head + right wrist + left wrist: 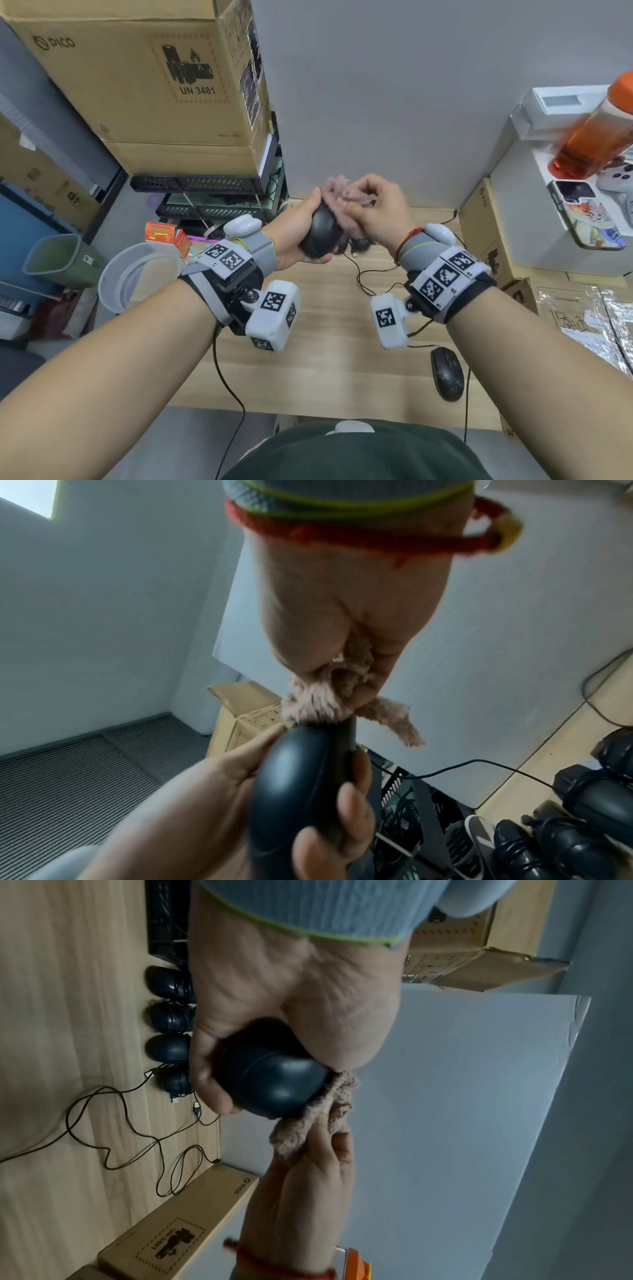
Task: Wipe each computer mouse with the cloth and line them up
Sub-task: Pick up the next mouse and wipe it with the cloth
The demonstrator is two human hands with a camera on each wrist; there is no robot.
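My left hand [301,222] grips a black mouse [323,233] [274,1080] [294,785] and holds it up above the back of the wooden desk [325,359]. My right hand [373,209] clutches a bunched pink cloth [337,192] [308,1123] [322,704] and presses it against the far end of that mouse. A row of several black mice [167,1034] [582,818] with wound cables lies at the back of the desk, mostly hidden behind my hands in the head view. Another black mouse [447,373] lies alone on the desk near my right forearm.
Loose black cables [370,277] trail across the desk. A stack of cardboard boxes [154,85] stands at the back left, another box [486,226] at the right with a phone [585,212] and an orange bottle [599,130] above. A clear bowl [137,274] sits left.
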